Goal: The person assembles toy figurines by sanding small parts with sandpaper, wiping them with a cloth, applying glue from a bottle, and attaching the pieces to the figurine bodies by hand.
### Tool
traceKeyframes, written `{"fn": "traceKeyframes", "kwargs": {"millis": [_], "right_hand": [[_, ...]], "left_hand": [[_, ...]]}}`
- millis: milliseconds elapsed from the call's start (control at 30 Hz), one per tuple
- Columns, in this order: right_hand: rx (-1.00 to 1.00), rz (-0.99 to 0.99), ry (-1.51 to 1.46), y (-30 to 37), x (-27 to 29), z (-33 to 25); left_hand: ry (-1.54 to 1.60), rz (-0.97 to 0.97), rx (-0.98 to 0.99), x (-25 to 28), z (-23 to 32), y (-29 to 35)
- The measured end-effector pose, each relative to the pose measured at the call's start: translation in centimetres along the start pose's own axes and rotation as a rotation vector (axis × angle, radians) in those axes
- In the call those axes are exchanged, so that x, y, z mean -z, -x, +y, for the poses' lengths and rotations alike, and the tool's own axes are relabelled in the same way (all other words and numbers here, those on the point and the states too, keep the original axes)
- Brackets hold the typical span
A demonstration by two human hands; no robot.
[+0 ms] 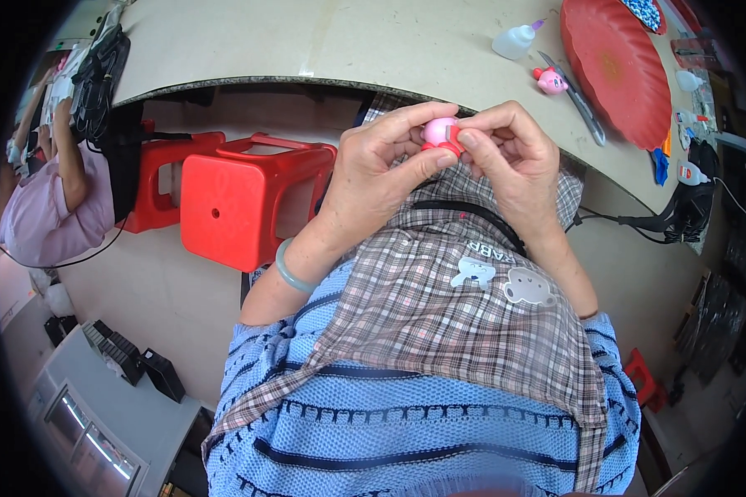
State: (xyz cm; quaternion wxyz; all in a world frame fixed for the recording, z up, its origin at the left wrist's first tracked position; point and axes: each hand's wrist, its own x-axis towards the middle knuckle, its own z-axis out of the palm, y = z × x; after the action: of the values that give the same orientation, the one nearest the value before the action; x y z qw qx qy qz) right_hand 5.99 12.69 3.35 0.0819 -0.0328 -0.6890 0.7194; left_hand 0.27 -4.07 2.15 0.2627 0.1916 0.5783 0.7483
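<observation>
Above the lap, close to the table's front edge, my left hand (pixel 389 157) is closed around a small round pink figurine (pixel 439 131) with red feet. My right hand (pixel 518 157) meets it from the right, thumb and forefinger pinched on a small grey and red piece (pixel 452 132) against the figurine's side. Whether that piece is joined to the figurine I cannot tell. On the table, a second pink figurine with red feet (pixel 551 80) lies beside a grey cutter knife (pixel 576 99). A white squeeze bottle with a purple tip (pixel 514 41) stands farther back.
A large red scalloped tray (pixel 617 70) sits at the table's right, near a bowl of blue and white bits (pixel 642 12). Small glue bottles (pixel 690 172) stand at the right edge. Red stools (pixel 228 203) are at the left, near another person in pink (pixel 62 199).
</observation>
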Motion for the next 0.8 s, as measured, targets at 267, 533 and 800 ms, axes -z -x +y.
{"fn": "traceKeyframes", "kwargs": {"millis": [267,533,800], "right_hand": [[0.443,0.027,0.653,0.5,0.3,0.6],[0.333,0.155,0.443,0.7,1.1,0.7],[0.506,0.039,0.577,0.7,1.0,1.8]], "left_hand": [[-0.006,-0.015,0.016,-0.1,-0.6,0.5],[0.040,0.042,0.024,-0.3,-0.2,0.0],[-0.031,0.026,0.002,-1.0,-0.1,0.6]]}}
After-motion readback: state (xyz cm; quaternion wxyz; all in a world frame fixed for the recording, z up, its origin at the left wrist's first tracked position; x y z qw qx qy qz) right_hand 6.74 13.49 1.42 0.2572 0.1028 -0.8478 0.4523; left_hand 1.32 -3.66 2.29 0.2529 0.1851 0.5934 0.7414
